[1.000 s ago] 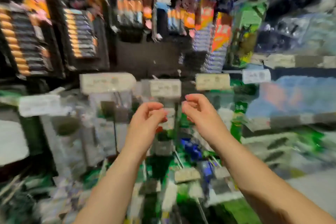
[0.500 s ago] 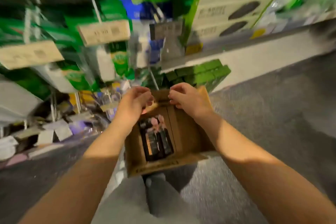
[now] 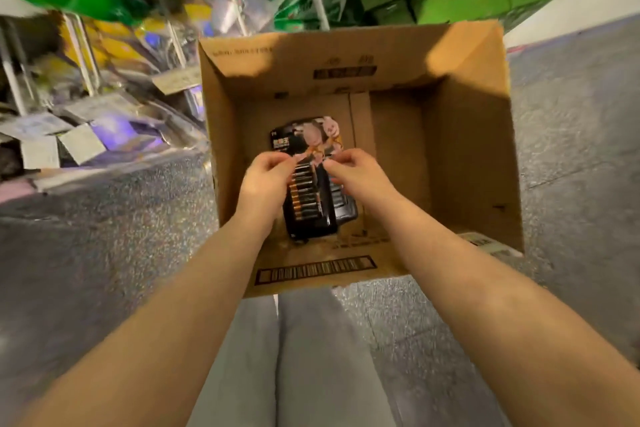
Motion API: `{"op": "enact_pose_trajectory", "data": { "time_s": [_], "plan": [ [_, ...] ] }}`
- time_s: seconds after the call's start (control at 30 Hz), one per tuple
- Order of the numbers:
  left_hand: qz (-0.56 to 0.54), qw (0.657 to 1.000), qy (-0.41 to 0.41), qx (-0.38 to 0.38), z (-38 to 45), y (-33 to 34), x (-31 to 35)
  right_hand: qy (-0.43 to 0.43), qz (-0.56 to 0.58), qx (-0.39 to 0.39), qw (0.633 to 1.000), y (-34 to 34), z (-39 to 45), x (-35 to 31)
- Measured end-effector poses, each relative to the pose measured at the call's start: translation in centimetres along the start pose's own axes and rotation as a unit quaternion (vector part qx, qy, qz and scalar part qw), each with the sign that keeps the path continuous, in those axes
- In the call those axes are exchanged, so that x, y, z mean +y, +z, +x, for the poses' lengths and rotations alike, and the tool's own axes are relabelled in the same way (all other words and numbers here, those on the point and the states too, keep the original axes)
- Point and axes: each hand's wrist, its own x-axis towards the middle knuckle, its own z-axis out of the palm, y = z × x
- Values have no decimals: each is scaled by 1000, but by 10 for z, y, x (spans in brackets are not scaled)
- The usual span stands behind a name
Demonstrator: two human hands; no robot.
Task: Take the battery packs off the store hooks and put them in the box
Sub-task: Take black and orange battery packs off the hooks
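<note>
Below, glossy battery pack, corrugated box

One box, two battery packs, two hands.

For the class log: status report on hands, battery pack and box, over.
Left hand and right hand both pinch the battery pack with curled fingers. Pack low inside the cardboard box, more packs beneath. Nothing in the way.
</note>
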Motion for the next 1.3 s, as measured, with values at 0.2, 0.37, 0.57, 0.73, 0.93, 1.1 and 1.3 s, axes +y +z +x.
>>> {"op": "enact_pose_trajectory", "data": {
  "time_s": [0.2,0.37,0.57,0.73,0.93,1.1,1.3],
  "plan": [
    [-2,998,60,30,5,-1,-17,62,18,74,995,35,35,24],
    [-13,997,52,56,5,-2,-28,67,-94,85,990,56,49,30],
    [7,997,48,53,10,-1,-30,58,6,22,998,34,48,31],
    [-5,999,18,33,10,1,-28,6,100,-116,988,-6,27,15],
    [-85,995,1,-55,-8,1,-20,-48,125,-196,972,-20,2,-11],
    [-9,998,66,-7,-36,-17,-6,-29,183,-165,969,-25,-5,-16],
    [-56,992,111,12,-66,-70,5,76,85,37,993,-13,26,9]
  ]
}}
